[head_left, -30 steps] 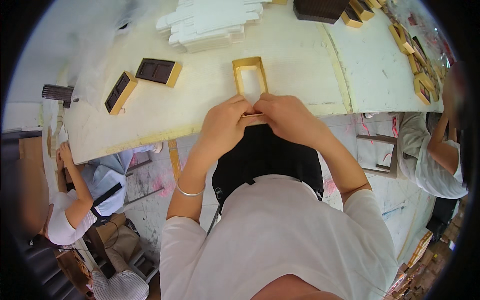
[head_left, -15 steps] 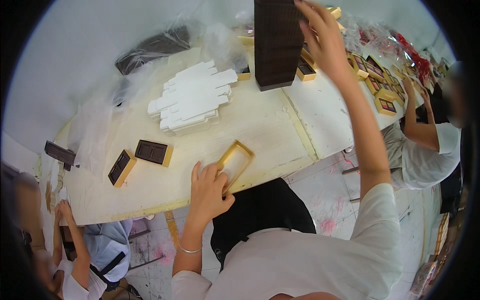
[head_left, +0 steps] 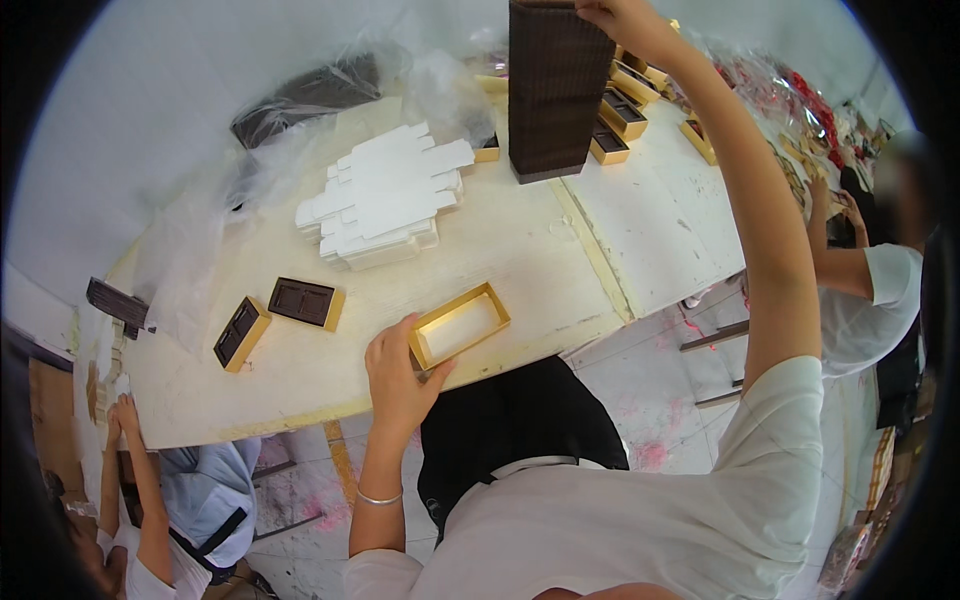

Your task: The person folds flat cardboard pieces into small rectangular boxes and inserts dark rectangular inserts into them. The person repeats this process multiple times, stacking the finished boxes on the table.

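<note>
My left hand (head_left: 396, 378) grips the left end of a shallow gold box (head_left: 468, 347), thumb on the near side and fingers behind. The box is uncovered, with a pale bottom and nothing inside, and sits at the table's front edge. At the top of the view my right hand (head_left: 640, 32) reaches up to a tall stack of dark brown insert trays (head_left: 556, 100). Its fingers are pinched at the stack's top edge, seemingly on the uppermost tray; the frame cuts off part of this. Left of the gold box lie two gold boxes with brown inserts (head_left: 305, 303) (head_left: 240, 334).
A pile of flat white cartons (head_left: 390, 195) lies mid-table. Clear plastic wrap (head_left: 190, 270) covers a dark bundle (head_left: 318, 98) behind. More gold boxes (head_left: 625, 115) stand right of the stack. Co-workers sit left (head_left: 150, 520) and right (head_left: 880, 300).
My right hand has moved up and left, onto the stack's top edge, its fingers now closing. The gold box has turned more crosswise, and my left hand has shifted left to its end.
</note>
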{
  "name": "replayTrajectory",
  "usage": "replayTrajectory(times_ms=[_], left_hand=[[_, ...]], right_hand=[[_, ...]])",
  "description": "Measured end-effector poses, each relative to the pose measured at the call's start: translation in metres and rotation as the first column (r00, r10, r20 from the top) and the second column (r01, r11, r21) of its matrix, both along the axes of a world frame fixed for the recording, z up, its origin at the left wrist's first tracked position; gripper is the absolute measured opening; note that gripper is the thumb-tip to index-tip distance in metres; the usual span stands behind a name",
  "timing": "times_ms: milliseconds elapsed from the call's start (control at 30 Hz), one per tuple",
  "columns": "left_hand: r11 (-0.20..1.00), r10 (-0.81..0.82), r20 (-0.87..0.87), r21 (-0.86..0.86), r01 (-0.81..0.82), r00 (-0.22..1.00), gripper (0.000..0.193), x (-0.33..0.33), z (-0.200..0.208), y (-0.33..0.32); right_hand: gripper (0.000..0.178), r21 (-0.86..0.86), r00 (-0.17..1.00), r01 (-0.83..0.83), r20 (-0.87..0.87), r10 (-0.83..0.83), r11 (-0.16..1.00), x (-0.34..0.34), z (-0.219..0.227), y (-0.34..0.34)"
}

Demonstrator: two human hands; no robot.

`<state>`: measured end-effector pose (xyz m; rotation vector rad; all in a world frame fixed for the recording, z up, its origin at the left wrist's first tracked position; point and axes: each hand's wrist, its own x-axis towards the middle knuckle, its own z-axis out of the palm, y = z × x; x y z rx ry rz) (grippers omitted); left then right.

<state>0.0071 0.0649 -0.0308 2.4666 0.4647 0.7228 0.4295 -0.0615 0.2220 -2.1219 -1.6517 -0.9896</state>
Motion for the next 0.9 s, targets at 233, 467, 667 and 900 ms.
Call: replayTrajectory(times_ms=[233,467,667,900], left_hand=[[0.998,-0.022,-0.014,-0.064,0.021,1.0,0.069,0.007,0.004,0.0],[0.997,-0.045,0.034,-0.058,0.047,0.998,0.066,0.017,-0.001,0.001],[0.991,-0.083,0.01,-0.102,0.084,0.996,0.08,0.011,0.005,-0.002],[0.989,-0.1,-0.006,-0.109,0.098,0.995,0.088,0.011,0.002,-0.001]], right_hand=[[0.019,0.525,0.702,0.129,-0.648,0.297,0.841,-0.002,0.009,-0.003],[0.044,0.458,0.585,-0.038,-0.71,0.391,0.888,-0.148,-0.015,-0.014],[0.03,-0.358,0.404,-0.533,-0.904,-0.141,0.767,-0.188,-0.139,-0.007],[0.02,-0.185,0.613,-0.421,-0.78,0.128,0.888,-0.233,-0.203,0.006]])
